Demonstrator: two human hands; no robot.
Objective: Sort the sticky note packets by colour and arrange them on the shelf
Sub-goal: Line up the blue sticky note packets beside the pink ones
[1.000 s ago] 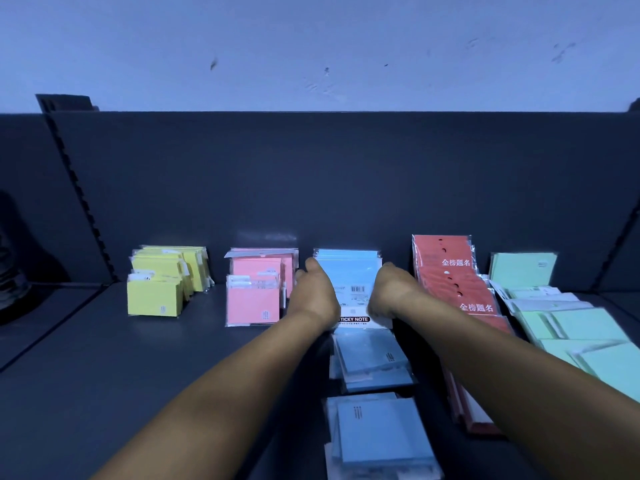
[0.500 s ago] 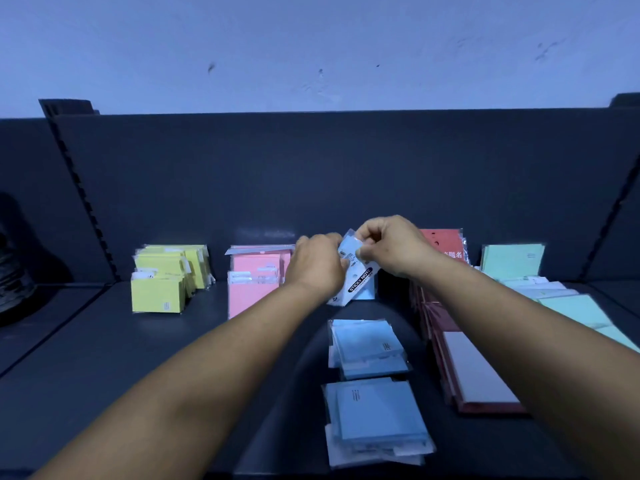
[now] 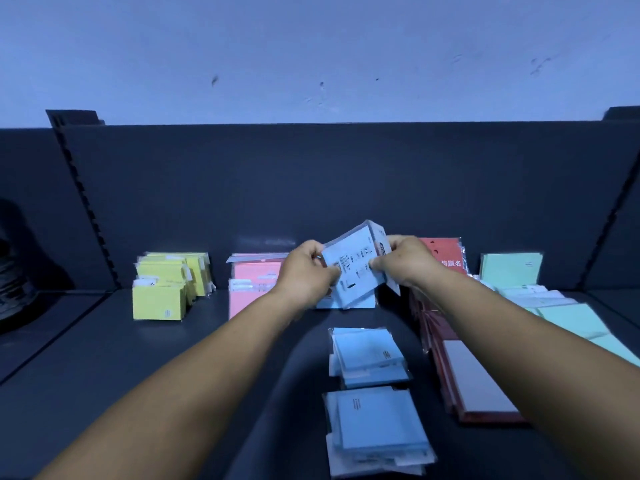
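A blue sticky note packet point(image 3: 356, 265) is lifted above the shelf, tilted, its printed back facing me. My left hand point(image 3: 306, 271) pinches its left edge and my right hand point(image 3: 403, 263) grips its right edge. Behind and below it another blue packet point(image 3: 346, 303) stands against the back panel. Two piles of blue packets lie flat in front, one in the middle point(image 3: 369, 356) and one nearest me point(image 3: 377, 431). Yellow packets point(image 3: 169, 285) stand at the left, pink packets point(image 3: 254, 285) beside them.
Red packets point(image 3: 446, 263) stand right of the blue ones, with more lying flat point(image 3: 474, 382) toward me. Green packets point(image 3: 510, 270) stand at the far right and others lie spread point(image 3: 571, 315) in front. The dark shelf point(image 3: 104, 358) has a tall back panel and slotted uprights.
Both hands took the blue packet from the standing row, lifted it and turned it over, so its printed back now faces me instead of the label edge.
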